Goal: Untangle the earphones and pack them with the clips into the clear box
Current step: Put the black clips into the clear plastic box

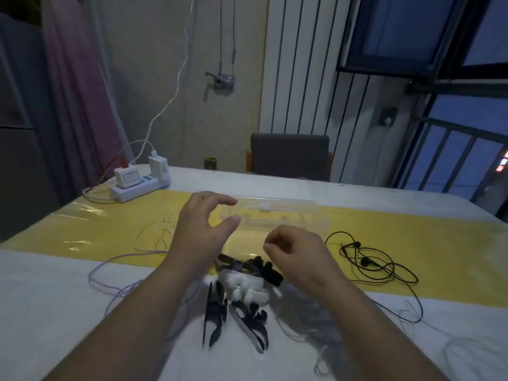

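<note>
The clear box point(291, 215) lies on the yellow mat in the middle of the table. My left hand point(203, 229) hovers at its left end with fingers spread and holds nothing. My right hand point(294, 251) hangs in front of the box with curled fingers; whether it pinches a thin cord is too blurred to tell. Below both hands lies a pile of black and white clips point(242, 292). Black earphones point(379, 262) lie tangled to the right. White earphones point(154, 232) and a purple cord point(110, 273) lie to the left. A grey cord point(343, 334) trails at the lower right.
A white power strip point(137, 182) with plugged chargers sits at the table's far left corner. A grey chair point(290, 155) stands behind the far edge. The yellow mat point(412, 232) runs across the table. A window with bars is at the right.
</note>
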